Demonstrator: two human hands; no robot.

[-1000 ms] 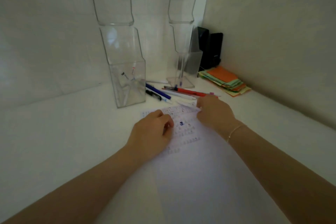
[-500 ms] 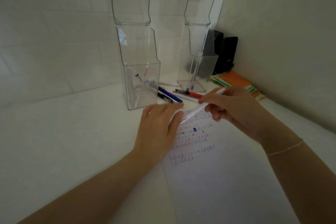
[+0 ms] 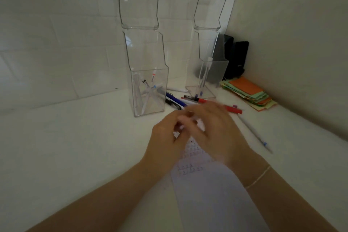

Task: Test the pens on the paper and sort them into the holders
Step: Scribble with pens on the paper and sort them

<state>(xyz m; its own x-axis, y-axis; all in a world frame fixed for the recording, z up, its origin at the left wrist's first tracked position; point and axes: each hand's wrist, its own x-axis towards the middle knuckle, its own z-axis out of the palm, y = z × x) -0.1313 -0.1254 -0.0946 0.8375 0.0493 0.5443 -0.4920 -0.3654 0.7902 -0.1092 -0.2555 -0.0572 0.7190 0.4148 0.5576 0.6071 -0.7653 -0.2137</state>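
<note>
My left hand (image 3: 163, 137) and my right hand (image 3: 216, 133) meet above the top of the paper (image 3: 211, 199), both blurred. Bits of a white pen (image 3: 181, 127) show between their fingers, and both hands seem closed on it. The paper carries rows of small test marks. The left clear holder (image 3: 148, 73) contains several pens. Two pens stand in the right clear holder (image 3: 218, 69). Loose pens lie between holders and hands: a blue pen (image 3: 174, 98) and a red pen (image 3: 232, 109). A pale pen with a blue tip (image 3: 254, 134) lies right of my right hand.
A stack of orange and green notes (image 3: 248, 91) lies at the back right by the wall. Black boxes (image 3: 236, 58) stand in the corner behind the right holder. A white pen (image 3: 177, 90) lies between the holders. Walls close the desk at back and right.
My right hand picked a white pen from the loose pile and brought it to my left hand. Both hands have since come together over the paper's top. The view shifted.
</note>
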